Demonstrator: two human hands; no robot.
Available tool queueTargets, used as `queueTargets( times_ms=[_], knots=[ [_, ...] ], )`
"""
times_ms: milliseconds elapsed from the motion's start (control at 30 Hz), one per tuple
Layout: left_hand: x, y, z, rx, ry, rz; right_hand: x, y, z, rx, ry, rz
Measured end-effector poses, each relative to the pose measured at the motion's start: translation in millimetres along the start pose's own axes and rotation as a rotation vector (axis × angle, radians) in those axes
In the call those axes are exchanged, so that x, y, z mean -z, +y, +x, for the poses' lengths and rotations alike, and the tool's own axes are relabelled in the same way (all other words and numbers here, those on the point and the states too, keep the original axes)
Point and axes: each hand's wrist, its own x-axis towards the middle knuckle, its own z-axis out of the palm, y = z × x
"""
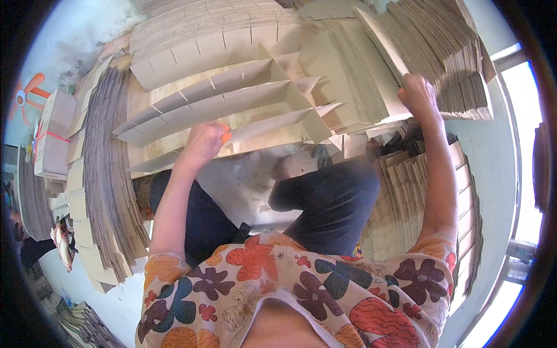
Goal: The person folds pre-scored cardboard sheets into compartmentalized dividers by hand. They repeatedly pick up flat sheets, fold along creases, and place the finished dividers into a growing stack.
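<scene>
Slotted cardboard strips (212, 87) stand on edge on the bench in front of me, crossed at their right end by shorter cardboard pieces (307, 93) in a partly formed grid. My left hand (203, 144) is closed at the nearest long strip (272, 124), which seems pinched in its fingers; an orange cover (225, 134) sits on one fingertip. To the right, my right hand (419, 97) is closed on the near end of a cardboard piece (380, 49) tilted up beside a stack of flat pieces (354, 75). Its fingertips are partly hidden.
Tall stacks of slotted cardboard stand at the back (214, 35), at the left (107, 156) and at the far right (441, 52). More cardboard (406, 197) lies low by my right knee. An orange-bladed fan (22, 97) and a white box (55, 133) are far left.
</scene>
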Motion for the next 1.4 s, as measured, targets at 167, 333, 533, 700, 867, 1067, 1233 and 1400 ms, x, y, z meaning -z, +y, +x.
queueTargets(
  times_ms=[167,333,533,700,867,1067,1233,1400],
  knots=[
    [-1.2,6.7,4.8,0.031,0.029,0.006,-13.3,5.3,-4.2,0.091,-0.055,0.16],
    [3.3,8.3,9.7,0.069,-0.01,-0.034,-34.9,33.0,12.4,0.067,-0.113,0.111],
    [2.2,8.8,7.9,0.077,0.023,-0.014,-34.2,13.0,5.9,0.151,-0.063,-0.023],
    [1.5,14.4,4.2,0.001,0.105,-0.02,14.0,-10.3,11.3,-0.032,0.158,-0.233],
    [2.3,16.1,5.1,0.052,0.064,-0.046,63.9,-43.9,-6.2,0.029,0.361,0.207],
    [10.3,23.1,7.2,0.098,0.031,-0.052,20.7,-96.4,-33.8,0.103,0.211,0.044],
    [12.1,33.6,13.0,0.173,-0.08,-0.008,-14.4,-150.1,-65.7,0.304,0.011,0.229],
    [9.9,35.6,13.1,0.173,-0.086,0.014,-25.9,-144.9,-69.5,0.35,0.05,0.258]
  ],
)
